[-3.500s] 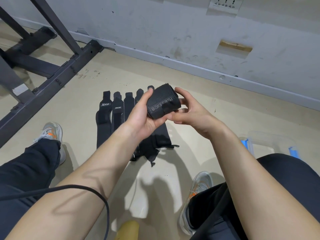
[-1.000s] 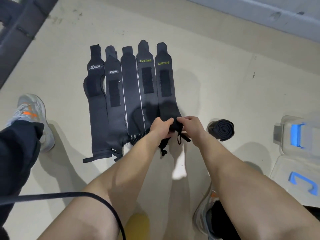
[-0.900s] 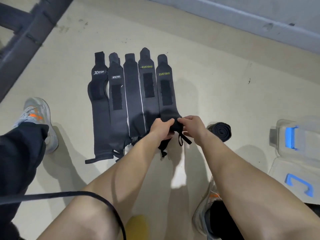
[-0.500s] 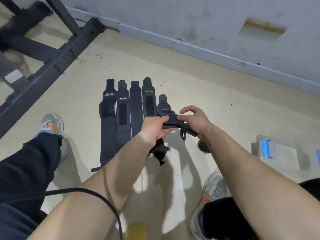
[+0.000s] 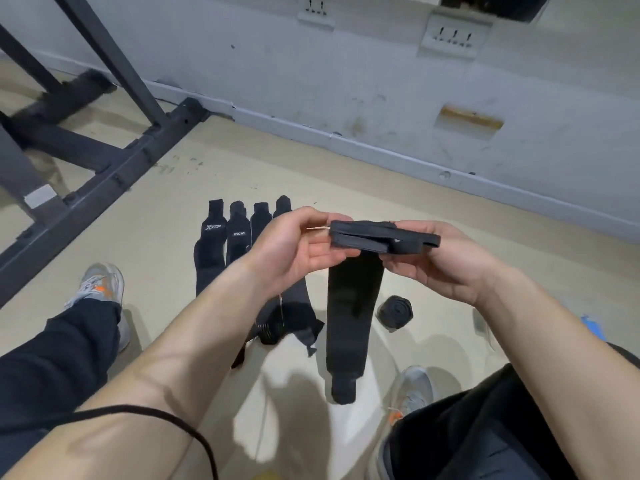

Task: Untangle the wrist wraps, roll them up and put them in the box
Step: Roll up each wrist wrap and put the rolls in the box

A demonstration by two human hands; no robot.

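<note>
I hold a black wrist wrap [image 5: 353, 306] in the air with both hands. Its top end is folded flat between my left hand [image 5: 294, 247] and my right hand [image 5: 440, 265], and the rest hangs straight down toward the floor. Several more black wrist wraps [image 5: 225, 251] lie flat side by side on the floor behind my left hand, partly hidden by it. One rolled-up wrap [image 5: 394, 311] sits on the floor to the right of the hanging one. Of the box, only a blue clip [image 5: 594, 327] shows past my right forearm.
A dark metal rack frame [image 5: 104, 174] crosses the floor at the left. The grey wall and baseboard [image 5: 381, 147] run behind the wraps. My shoes [image 5: 100, 285] and dark trouser legs flank the work spot. A black cable [image 5: 166, 414] lies over my left forearm.
I have lifted the rightmost wrap off the floor; it now hangs from both hands with its top end folded over. The camera has tilted up toward the wall.
</note>
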